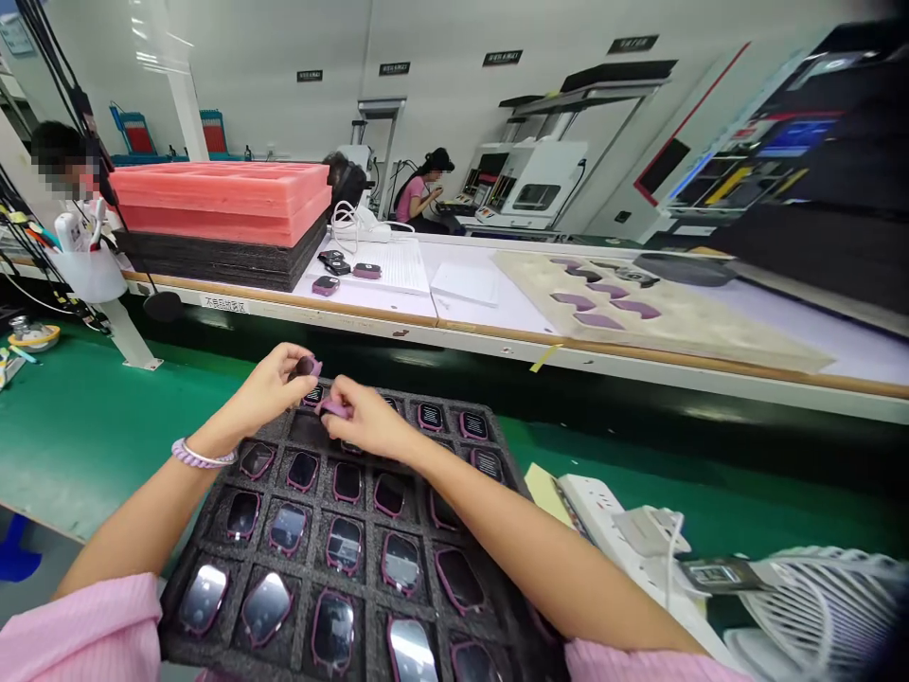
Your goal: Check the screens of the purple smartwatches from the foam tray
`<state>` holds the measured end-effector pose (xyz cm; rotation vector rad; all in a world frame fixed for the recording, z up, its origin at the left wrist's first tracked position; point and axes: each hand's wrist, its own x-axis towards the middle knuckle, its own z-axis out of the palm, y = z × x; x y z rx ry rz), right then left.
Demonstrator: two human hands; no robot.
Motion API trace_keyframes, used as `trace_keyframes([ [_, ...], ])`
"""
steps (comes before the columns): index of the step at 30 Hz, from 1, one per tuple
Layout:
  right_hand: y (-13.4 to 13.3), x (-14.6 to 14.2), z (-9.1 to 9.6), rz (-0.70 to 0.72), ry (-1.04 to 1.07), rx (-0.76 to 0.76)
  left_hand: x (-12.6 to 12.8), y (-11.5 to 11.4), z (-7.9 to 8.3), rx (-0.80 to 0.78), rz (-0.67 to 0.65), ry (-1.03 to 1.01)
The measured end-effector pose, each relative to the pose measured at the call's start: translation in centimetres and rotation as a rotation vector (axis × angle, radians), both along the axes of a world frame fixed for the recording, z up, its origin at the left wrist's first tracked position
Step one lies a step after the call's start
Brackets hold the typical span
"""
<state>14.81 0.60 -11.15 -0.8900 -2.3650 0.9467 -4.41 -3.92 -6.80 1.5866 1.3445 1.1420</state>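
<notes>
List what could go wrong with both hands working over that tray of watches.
1. The left hand pinches a watch by fingertips above the tray; it might slip onto the glossy screens below.
2. The right hand holds a purple piece, and its forearm lies over filled slots, so it could smudge or nudge them.

the purple piece [310, 366] pinched in the left hand [274, 388] is mostly hidden behind its fingertips. under the right hand [365, 421] fingers, another purple piece [332, 408] shows only an edge. the foam tray [213, 545] is cut off below.
</notes>
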Motion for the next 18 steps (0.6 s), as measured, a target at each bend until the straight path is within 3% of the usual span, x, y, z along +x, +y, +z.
trace_keyframes([
  [2,0.1,1.9,0.5,0.013,0.314,-0.329,2.2,0.2,1.0,-0.045,-0.094,-0.226],
  [4,0.2,3.7,0.9,-0.008,0.589,-0.629,4.3,0.4,1.5,-0.110,-0.133,-0.301],
  [7,0.1,6.1,0.9,-0.069,0.787,-0.851,6.6,1.0,1.4,-0.165,-0.115,-0.298],
  [12,-0.7,8.0,0.1,-0.072,0.936,-0.918,7.9,1.6,-0.1,-0.170,-0.082,-0.268],
  [18,-1.8,8.7,-0.9,-0.056,0.926,-0.902,7.6,1.0,-2.5,-0.029,-0.060,-0.082],
])
